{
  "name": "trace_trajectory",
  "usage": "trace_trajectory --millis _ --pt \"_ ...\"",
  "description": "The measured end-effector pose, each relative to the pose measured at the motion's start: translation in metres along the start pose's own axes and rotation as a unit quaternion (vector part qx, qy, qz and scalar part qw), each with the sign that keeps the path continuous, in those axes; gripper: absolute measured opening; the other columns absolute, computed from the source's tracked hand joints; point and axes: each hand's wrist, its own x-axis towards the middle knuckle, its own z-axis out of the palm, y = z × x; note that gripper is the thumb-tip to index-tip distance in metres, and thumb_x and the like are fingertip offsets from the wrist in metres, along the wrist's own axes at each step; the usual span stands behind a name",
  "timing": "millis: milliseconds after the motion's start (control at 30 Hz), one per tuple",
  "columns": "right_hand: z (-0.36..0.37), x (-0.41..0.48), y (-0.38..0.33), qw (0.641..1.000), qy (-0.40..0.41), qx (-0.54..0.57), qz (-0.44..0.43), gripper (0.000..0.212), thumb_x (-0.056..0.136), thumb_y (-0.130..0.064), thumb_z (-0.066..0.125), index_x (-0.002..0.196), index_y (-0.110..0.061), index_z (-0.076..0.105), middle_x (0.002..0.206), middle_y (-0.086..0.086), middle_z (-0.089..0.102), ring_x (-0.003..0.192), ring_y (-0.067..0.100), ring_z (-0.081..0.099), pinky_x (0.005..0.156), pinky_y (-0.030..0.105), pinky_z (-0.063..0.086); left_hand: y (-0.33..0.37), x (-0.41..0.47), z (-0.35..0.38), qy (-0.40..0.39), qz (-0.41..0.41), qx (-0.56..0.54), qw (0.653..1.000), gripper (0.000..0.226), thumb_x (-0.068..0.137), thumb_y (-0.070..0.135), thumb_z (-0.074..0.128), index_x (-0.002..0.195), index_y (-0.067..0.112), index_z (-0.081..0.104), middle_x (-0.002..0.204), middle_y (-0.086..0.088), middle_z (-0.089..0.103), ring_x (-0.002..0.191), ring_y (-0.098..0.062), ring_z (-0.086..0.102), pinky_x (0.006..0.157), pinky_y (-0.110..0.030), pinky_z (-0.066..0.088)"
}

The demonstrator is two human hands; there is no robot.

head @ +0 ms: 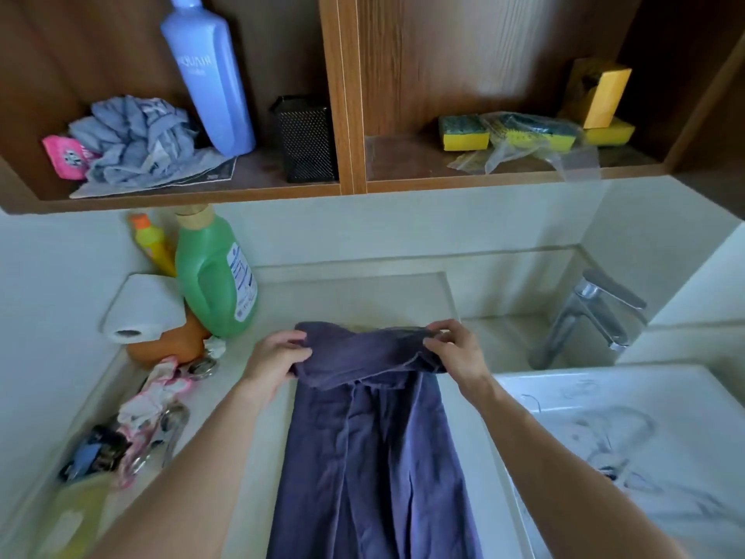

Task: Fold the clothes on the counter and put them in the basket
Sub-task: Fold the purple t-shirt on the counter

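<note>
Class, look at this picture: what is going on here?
A person is folding a dark blue garment on the counter, beside the sink. The left hand and right hand each grip its far end, lifted and doubled over. The rest lies flat. No basket is in view.

Green bottle and paper roll crowd the left; faucet blocks right.

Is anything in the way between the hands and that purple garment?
Nothing visible: the left hand and right hand both grip the purple garment at its far end. No basket clearly shows.
</note>
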Motion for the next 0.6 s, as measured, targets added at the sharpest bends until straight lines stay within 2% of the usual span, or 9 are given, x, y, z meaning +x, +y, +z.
trace_trajectory --millis 67,133,167,233,300,400,500,600 --pt "-0.003 -0.019 0.029 0.996 -0.008 -0.08 0.022 0.038 0.076 0.007 0.063 0.097 -0.024 0.065 0.085 0.006 0.057 0.07 0.02 0.057 0.056 0.023 0.05 -0.034 -0.015 -0.001 -0.026 -0.031 0.049 0.998 0.044 0.082 -0.015 0.062 0.119 0.01 0.063 0.092 -0.008 0.058 0.078 -0.02 0.057 0.069 -0.031 0.046" --pt "-0.007 -0.03 0.059 0.983 -0.032 -0.174 0.04 0.051 0.064 0.001 0.061 0.1 -0.036 0.062 0.102 0.011 0.059 0.089 0.025 0.062 0.075 0.03 0.054 -0.063 -0.026 -0.002 -0.038 -0.049 0.119 0.991 0.05 0.079 -0.02 0.059 0.12 0.008 0.06 0.099 -0.012 0.055 0.08 -0.025 0.058 0.07 -0.034 0.05" --pt "-0.008 -0.033 0.071 0.979 -0.037 -0.197 0.047 0.055 0.063 0.001 0.062 0.106 -0.033 0.062 0.108 0.013 0.059 0.095 0.026 0.062 0.08 0.03 0.053 -0.075 -0.026 -0.003 -0.036 -0.042 0.163 0.985 0.051 0.077 -0.02 0.061 0.12 0.007 0.06 0.104 -0.015 0.056 0.086 -0.03 0.06 0.076 -0.039 0.053" --pt "-0.009 -0.036 0.076 0.974 -0.032 -0.218 0.056 0.056 0.068 0.002 0.069 0.119 -0.021 0.06 0.112 0.012 0.059 0.096 0.023 0.06 0.077 0.024 0.048 -0.089 -0.022 -0.005 -0.021 -0.028 0.21 0.977 0.051 0.074 -0.017 0.065 0.12 0.007 0.062 0.109 -0.018 0.057 0.099 -0.036 0.062 0.087 -0.048 0.056" --pt "-0.008 -0.036 0.072 0.97 -0.027 -0.232 0.059 0.047 0.077 -0.006 0.073 0.12 -0.018 0.059 0.108 0.009 0.06 0.09 0.02 0.059 0.07 0.02 0.043 -0.09 -0.017 -0.007 -0.006 -0.029 0.22 0.975 0.045 0.075 -0.009 0.071 0.116 0.01 0.064 0.11 -0.017 0.059 0.1 -0.037 0.063 0.087 -0.052 0.057" --pt "-0.006 -0.032 0.065 0.969 -0.015 -0.239 0.064 0.036 0.083 -0.024 0.075 0.113 -0.017 0.057 0.1 0.006 0.063 0.087 0.021 0.061 0.071 0.025 0.044 -0.088 -0.013 -0.007 0.033 -0.005 0.271 0.962 0.036 0.078 0.014 0.08 0.111 0.011 0.067 0.108 -0.012 0.065 0.097 -0.032 0.066 0.087 -0.043 0.056" --pt "-0.004 -0.032 0.071 0.948 -0.029 -0.314 0.043 0.045 0.079 -0.027 0.078 0.115 -0.019 0.053 0.107 0.007 0.06 0.09 0.021 0.058 0.078 0.028 0.046 -0.088 -0.022 -0.008 0.015 0.021 0.367 0.93 0.043 0.079 0.023 0.08 0.117 0.013 0.063 0.113 -0.007 0.064 0.102 -0.025 0.062 0.086 -0.028 0.046" --pt "-0.003 -0.032 0.073 0.903 -0.091 -0.419 0.018 0.051 0.078 -0.031 0.078 0.121 -0.022 0.051 0.117 0.005 0.046 0.097 0.023 0.056 0.088 0.029 0.045 -0.095 -0.025 -0.017 -0.032 0.01 0.483 0.875 0.053 0.079 0.038 0.077 0.123 0.027 0.052 0.122 -0.001 0.052 0.112 -0.026 0.056 0.094 -0.035 0.045"
